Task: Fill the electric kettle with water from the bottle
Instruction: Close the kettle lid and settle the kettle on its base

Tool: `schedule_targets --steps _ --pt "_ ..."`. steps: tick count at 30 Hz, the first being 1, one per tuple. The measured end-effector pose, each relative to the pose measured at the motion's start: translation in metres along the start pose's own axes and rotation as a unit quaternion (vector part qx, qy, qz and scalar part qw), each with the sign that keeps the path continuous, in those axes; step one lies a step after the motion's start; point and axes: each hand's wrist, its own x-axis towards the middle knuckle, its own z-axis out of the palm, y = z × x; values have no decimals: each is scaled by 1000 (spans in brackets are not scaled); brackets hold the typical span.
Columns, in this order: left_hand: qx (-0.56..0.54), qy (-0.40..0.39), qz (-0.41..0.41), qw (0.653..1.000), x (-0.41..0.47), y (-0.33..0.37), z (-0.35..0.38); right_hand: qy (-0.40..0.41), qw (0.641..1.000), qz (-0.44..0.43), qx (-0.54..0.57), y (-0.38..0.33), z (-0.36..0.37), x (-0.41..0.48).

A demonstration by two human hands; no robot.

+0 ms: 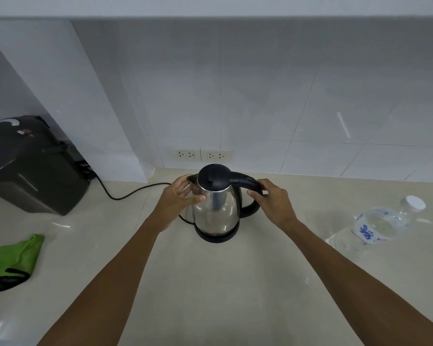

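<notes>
The beige counter [210, 283] runs out of frame on every near side. The steel kettle [216, 208] stands mid-counter on its base, lid shut, spout half hidden behind the left hand [179, 198], whose spread fingers rest against its body. The right hand [273, 198] curls around the black handle. The capped bottle [375, 226] stands well right.

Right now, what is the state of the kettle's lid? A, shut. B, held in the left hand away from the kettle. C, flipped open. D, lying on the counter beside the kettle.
A: the black lid sits flat and shut on top of the kettle, which stands on its base, with the left hand on the spout side and the right hand at the handle.
</notes>
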Motion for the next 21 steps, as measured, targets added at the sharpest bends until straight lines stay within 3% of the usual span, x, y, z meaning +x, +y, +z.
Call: schedule_targets --steps 18,21 --pt "-11 7 -10 1000 -10 -18 3 -13 998 55 8 -2 5 -22" --pt "-2 9 -17 1000 -10 -19 3 -51 984 122 116 -6 0 -21"
